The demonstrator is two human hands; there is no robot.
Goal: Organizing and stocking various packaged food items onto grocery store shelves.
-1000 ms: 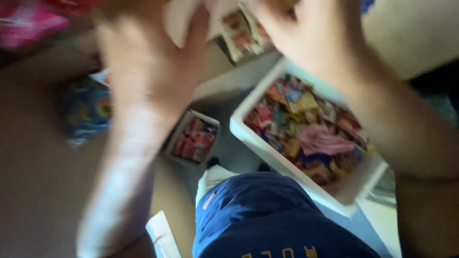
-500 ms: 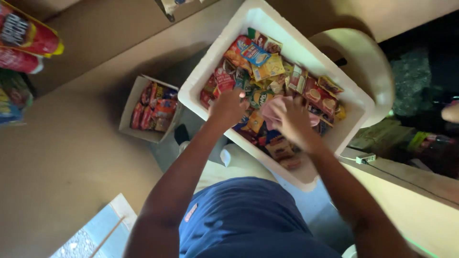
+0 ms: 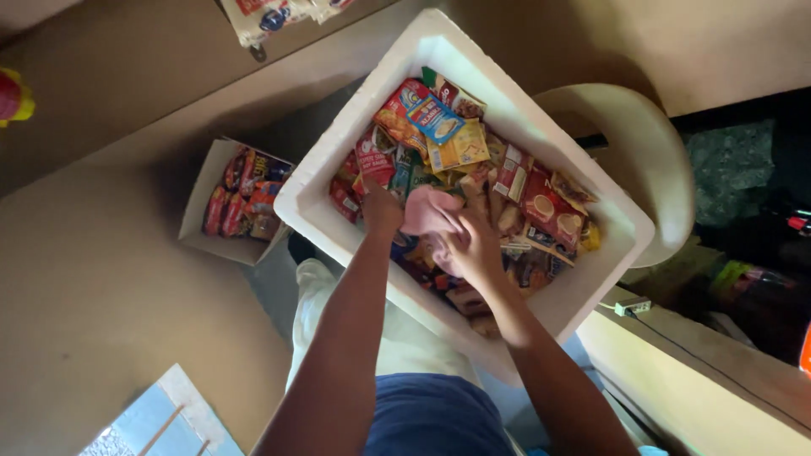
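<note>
A white foam box (image 3: 314, 207) full of several colourful snack packets (image 3: 460, 148) rests on a cream plastic chair (image 3: 646, 160). Both my hands reach into its near part. My left hand (image 3: 380, 211) presses down among the packets at the box's left side. My right hand (image 3: 473, 249) grips a pink cloth (image 3: 427, 211) that lies on the packets between the two hands. Whether the left fingers also hold the cloth or a packet is hidden.
A small open cardboard box (image 3: 203, 211) of red and orange packets stands on the floor to the left. A brown counter (image 3: 701, 371) with a white plug runs at lower right. More packets (image 3: 270, 17) hang at the top edge.
Both hands came down from in front of the camera into the foam box. They have since shifted left and lower in it, with the pink cloth between them.
</note>
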